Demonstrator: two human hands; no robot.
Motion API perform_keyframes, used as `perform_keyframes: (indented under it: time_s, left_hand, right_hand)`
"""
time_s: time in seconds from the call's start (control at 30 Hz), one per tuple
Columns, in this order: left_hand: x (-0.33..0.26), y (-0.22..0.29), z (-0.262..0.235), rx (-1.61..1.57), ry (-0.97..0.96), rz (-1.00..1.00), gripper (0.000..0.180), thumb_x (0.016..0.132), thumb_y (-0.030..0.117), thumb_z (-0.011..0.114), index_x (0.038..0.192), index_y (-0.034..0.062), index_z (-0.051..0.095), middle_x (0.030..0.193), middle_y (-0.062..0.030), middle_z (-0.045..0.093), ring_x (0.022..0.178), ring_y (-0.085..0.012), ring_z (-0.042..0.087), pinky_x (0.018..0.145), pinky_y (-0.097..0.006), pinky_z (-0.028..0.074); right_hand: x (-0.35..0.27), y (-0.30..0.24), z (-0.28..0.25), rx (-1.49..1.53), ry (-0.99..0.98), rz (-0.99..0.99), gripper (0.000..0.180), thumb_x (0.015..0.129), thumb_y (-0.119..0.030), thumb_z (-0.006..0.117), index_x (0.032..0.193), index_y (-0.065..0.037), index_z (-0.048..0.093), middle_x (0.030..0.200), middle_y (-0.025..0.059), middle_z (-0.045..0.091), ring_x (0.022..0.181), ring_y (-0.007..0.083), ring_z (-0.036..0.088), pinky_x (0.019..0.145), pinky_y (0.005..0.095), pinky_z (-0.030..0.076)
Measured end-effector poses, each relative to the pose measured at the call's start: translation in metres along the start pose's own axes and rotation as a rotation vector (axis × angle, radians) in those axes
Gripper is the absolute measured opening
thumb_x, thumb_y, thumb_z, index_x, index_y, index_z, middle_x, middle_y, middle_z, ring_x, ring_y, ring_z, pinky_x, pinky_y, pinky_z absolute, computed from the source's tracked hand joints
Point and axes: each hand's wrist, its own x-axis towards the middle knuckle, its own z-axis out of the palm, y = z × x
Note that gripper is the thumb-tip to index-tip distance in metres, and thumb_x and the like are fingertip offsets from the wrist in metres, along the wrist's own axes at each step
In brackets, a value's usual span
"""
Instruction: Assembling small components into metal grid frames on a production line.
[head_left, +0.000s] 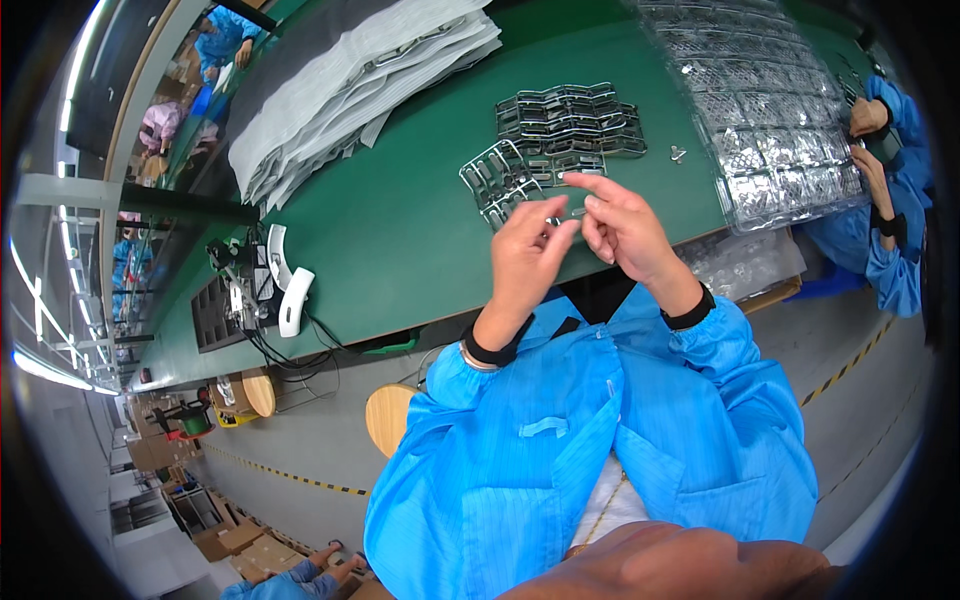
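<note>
Over the green table point(410, 225) my left hand point(525, 255) and my right hand point(632, 238) are close together, fingertips almost meeting. A small shiny metal piece point(578, 212) shows between them, at the fingertips of my right hand. Its kind is too small to tell. My right index finger points out to the left while the other fingers curl. The thumb and fingers of my left hand are bent together around something mostly hidden. Just beyond my hands lie metal frames with slotted bars point(500, 178), and a stack of similar wire-edged metal frames point(570, 118) sits behind them.
Clear plastic trays point(755, 110) of small parts cover the table's right side, where a co-worker's hands point(872, 150) rest. A loose metal bit point(678, 154) lies nearby. White sheets point(350, 90) are piled at the far left. A device with cables point(245, 285) and curved white pieces point(293, 300) stand left.
</note>
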Motion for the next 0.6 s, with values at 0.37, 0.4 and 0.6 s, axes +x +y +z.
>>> perform_keyframes:
  time_s: [0.37,0.4,0.6]
  left_hand:
    - [0.004,0.012,0.006,0.281,-0.134,0.288,0.016,0.08,0.001,0.065,0.095,0.0025,0.066,0.081,-0.0105,0.062,0.068,-0.0234,0.062,0.057,-0.03,0.049]
    - [0.005,0.014,0.006,0.279,-0.139,0.289,0.016,0.08,0.001,0.065,0.095,0.0025,0.066,0.081,-0.0105,0.062,0.068,-0.0234,0.062,0.057,-0.03,0.049]
    - [0.009,0.012,0.011,0.238,-0.189,0.366,0.016,0.08,0.0,0.065,0.095,0.0018,0.065,0.081,-0.0104,0.062,0.069,-0.0232,0.062,0.058,-0.03,0.049]
  right_hand:
    - [-0.009,0.006,-0.004,-0.027,-0.084,-0.062,0.041,0.098,-0.019,0.04,0.134,0.001,0.04,0.06,-0.001,0.049,0.047,0.0049,0.043,0.04,0.0177,0.032]
    - [-0.01,0.006,-0.006,-0.02,-0.095,-0.081,0.041,0.098,-0.019,0.04,0.134,0.001,0.04,0.06,-0.0008,0.048,0.047,0.0051,0.043,0.04,0.0179,0.032]
    - [-0.02,0.002,-0.006,-0.103,-0.01,-0.058,0.039,0.098,-0.019,0.042,0.132,0.0,0.043,0.061,0.0011,0.053,0.048,0.005,0.047,0.043,0.0182,0.037]
